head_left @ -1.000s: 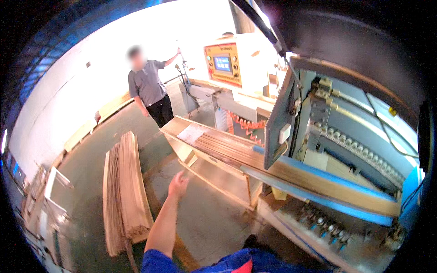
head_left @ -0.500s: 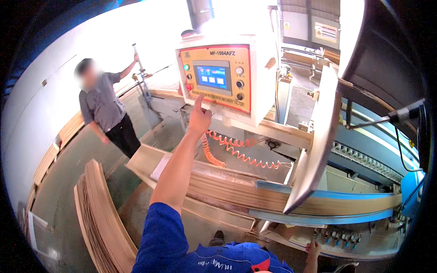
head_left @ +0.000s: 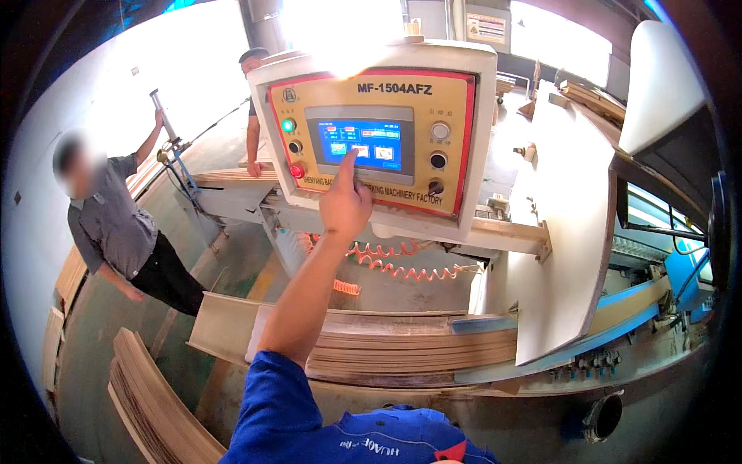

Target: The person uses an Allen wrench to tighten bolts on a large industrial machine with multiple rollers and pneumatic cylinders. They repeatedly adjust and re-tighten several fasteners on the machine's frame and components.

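My left hand (head_left: 345, 207) is raised to a machine's control panel (head_left: 433, 93), a white box with a yellow face and a red border. Its index finger is stretched out, and the tip lies at the lower middle of the lit blue touchscreen (head_left: 362, 143). The other fingers are curled, with nothing held in them. Left of the screen sit a lit green button (head_left: 288, 125), a black knob (head_left: 295, 146) and a red button (head_left: 297, 170). A white button (head_left: 440, 131) and black knobs line the right side. My right hand is out of the picture.
Stacked wooden boards (head_left: 410, 348) lie on the machine bed below the panel. More boards (head_left: 158, 402) stand at lower left. Orange coiled hoses (head_left: 417, 271) hang under the panel. A white guard (head_left: 564, 271) rises at right. One co-worker (head_left: 116, 216) stands left, another (head_left: 253, 116) behind the panel.
My left index finger has gone from below the screen up onto it. The panel now appears larger and farther left. My right hand has left the picture, and a second co-worker shows more.
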A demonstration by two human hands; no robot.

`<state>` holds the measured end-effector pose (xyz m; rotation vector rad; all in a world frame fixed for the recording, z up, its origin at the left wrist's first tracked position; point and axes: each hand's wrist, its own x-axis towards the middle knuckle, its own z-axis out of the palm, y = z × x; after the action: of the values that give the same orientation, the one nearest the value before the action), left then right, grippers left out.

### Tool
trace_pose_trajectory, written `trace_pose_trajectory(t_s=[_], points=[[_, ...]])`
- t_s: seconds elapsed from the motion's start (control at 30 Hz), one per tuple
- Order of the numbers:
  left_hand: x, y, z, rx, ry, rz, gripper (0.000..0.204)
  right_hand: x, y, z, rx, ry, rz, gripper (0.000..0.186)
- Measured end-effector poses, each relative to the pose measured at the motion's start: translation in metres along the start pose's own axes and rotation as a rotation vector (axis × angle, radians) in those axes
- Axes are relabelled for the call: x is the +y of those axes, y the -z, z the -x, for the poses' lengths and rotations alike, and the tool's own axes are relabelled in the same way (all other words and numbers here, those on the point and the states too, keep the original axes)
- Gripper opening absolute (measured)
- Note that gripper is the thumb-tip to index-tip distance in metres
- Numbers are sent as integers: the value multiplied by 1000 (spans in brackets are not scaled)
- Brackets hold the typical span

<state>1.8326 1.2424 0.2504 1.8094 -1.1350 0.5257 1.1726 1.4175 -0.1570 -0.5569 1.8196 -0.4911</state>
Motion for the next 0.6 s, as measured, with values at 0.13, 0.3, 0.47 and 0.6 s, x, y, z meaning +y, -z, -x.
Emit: trace_pose_trajectory(t_s=[0.13,0.3,0.47,0.6], points=[[1,2,5,158,-249,13,70,-4,-13,20,12,11,-6,24],[18,2,9,-125,-208,-152,67,2,-15,32,34,42,-24,32],[18,23,24,-64,-315,-67,60,10,-12,50,61,40,-39,40],[18,27,36,-9,-368,72,58,53,-17,42,90,-3,1,39]])
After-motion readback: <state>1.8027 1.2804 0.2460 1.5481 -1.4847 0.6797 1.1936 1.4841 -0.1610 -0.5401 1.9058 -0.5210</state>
